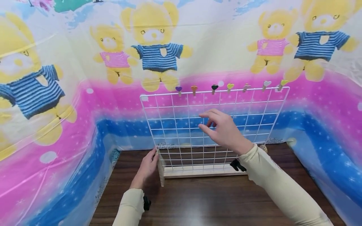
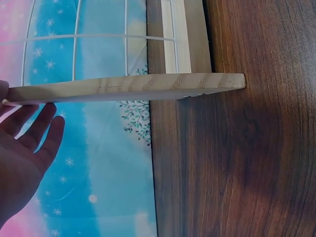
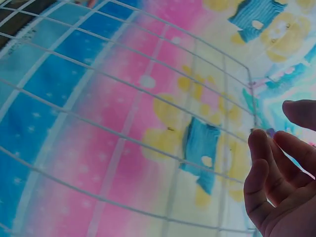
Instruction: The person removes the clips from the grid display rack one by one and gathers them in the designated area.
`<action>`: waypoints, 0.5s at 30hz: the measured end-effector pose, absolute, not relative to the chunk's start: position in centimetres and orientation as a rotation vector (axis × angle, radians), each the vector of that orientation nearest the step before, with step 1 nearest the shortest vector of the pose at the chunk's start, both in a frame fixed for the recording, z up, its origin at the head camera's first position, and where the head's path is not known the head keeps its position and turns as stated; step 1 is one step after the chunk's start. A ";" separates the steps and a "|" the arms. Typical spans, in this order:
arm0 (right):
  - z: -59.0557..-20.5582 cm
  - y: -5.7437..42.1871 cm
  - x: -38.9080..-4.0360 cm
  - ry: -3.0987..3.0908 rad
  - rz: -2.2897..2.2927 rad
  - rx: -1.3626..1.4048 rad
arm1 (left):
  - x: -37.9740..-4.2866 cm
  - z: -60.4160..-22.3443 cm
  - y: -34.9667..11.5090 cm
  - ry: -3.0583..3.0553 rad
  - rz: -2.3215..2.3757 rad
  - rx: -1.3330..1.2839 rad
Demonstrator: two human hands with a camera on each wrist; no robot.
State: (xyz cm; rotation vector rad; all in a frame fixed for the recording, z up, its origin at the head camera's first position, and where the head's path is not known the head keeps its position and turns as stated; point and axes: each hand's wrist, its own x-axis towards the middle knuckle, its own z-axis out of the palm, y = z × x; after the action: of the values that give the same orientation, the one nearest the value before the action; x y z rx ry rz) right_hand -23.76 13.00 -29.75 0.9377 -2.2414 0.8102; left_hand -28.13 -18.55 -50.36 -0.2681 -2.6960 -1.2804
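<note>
A white wire grid rack [image 1: 197,127] stands upright in a wooden base. My left hand [image 1: 148,164] is at its left wooden side panel [image 1: 160,169]; in the left wrist view the fingers [image 2: 43,129] and thumb pinch the panel's upper end from both sides. Before the grid hovers my right hand [image 1: 222,128], its fingers loosely bent and the thumb apart from them, holding nothing. Along the top wire sit several small heart clothespins, among them a purple one [image 1: 178,89], an orange one [image 1: 194,90], a black one [image 1: 214,88] and a white one [image 1: 266,84].
The rack's wooden base bar [image 1: 198,172] rests on a dark wood table [image 1: 195,201]. Cloth printed with teddy bears [image 1: 158,47] hangs behind and along both sides. A black strap piece [image 1: 238,165] shows by the right sleeve.
</note>
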 end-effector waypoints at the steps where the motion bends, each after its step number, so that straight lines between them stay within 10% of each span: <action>1: -29.1 12.8 -23.8 -2.228 0.809 0.947 | -28.1 -50.4 -18.6 -2.695 -1.284 -0.274; 15: -23.8 9.6 -25.0 -2.164 0.873 0.945 | -28.4 -50.6 -18.8 -2.674 -1.405 -0.230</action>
State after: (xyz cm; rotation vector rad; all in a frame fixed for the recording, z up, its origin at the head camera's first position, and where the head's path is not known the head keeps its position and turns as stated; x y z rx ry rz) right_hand -24.99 9.64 -23.76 0.9447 -2.1642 0.8726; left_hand -28.36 -18.80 -50.60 -0.2300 -2.6741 -1.4053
